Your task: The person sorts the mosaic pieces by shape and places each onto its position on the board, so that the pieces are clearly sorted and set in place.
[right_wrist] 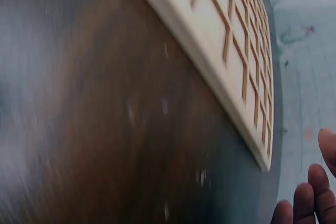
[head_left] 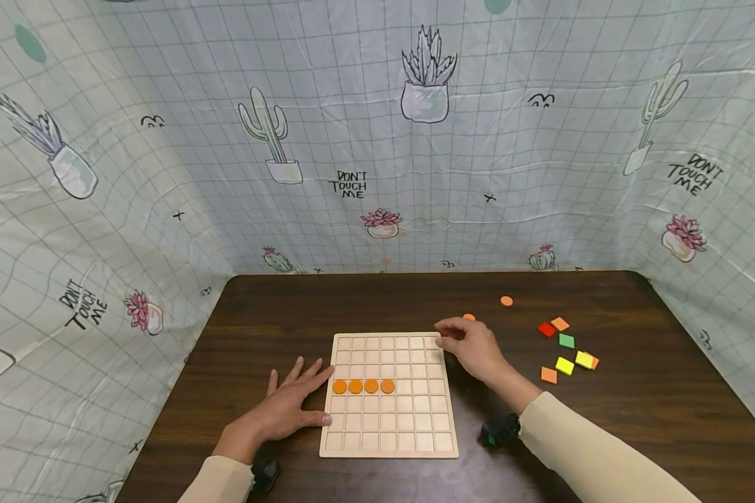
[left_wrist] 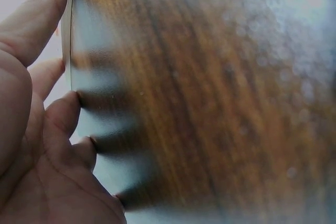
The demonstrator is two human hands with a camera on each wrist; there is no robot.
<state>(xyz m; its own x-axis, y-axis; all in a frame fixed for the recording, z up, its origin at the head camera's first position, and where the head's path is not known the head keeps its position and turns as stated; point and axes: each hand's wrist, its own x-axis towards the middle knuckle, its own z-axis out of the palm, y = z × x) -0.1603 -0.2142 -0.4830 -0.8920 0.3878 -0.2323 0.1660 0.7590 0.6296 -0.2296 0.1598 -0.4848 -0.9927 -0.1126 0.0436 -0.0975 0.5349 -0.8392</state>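
A square wooden grid board (head_left: 415, 404) lies on the dark table. Several orange discs (head_left: 355, 386) fill the left part of its middle row. My left hand (head_left: 283, 406) rests flat with spread fingers; its thumb and index fingertip touch the board's left edge. In the left wrist view, the other fingertips (left_wrist: 86, 148) press on the tabletop. Over the board's far right corner, my right hand (head_left: 475, 349) hovers with loosely bent fingers. Its thumb (right_wrist: 328, 148) stands apart from the fingers, and nothing shows between them. Just behind that hand, a loose orange disc (head_left: 469, 317) is partly hidden.
Another orange disc (head_left: 506, 301) lies farther back on the table. To the right are scattered square tiles: a red tile (head_left: 547, 329), a green tile (head_left: 566, 340), a yellow tile (head_left: 564, 365) and an orange tile (head_left: 549, 375). A patterned curtain (head_left: 384, 140) surrounds the table.
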